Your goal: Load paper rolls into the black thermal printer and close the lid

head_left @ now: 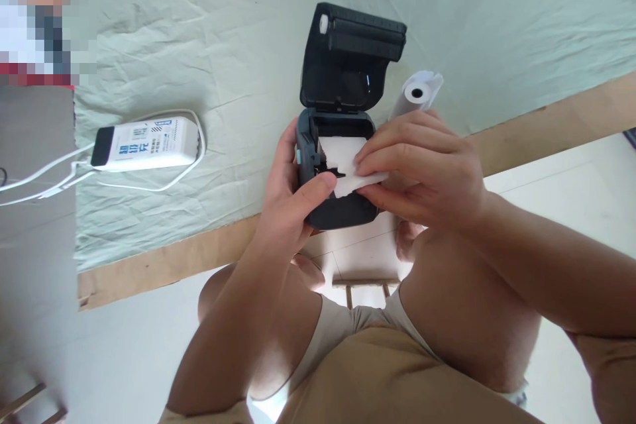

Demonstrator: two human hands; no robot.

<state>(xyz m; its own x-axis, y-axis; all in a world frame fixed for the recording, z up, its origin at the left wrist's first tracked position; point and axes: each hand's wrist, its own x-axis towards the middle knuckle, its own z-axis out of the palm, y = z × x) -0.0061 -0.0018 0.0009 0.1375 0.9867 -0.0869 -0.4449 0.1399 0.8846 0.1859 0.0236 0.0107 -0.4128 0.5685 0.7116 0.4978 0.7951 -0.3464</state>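
Observation:
A small dark receipt printer [342, 212] is held up over the table's front edge, its lid [342, 73] swung up and back. My left hand [293, 199] wraps the printer's left side, with the thumb reaching over the inner opening. White paper [342, 152] lies inside the printer's bay, and a torn-looking end of it sticks out to the right. My right hand [422, 165] pinches this paper between thumb and fingers. Just behind the right hand, a white paper roll [416, 91] with a dark core lies on the cloth, its lower part hidden.
A white power strip or charger box [154, 144] with white cables lies on the pale green tablecloth [238, 33] at the left. The table's bare wooden edge [173, 264] runs along the front. At the upper left, part of another person is blurred. My legs are below the edge.

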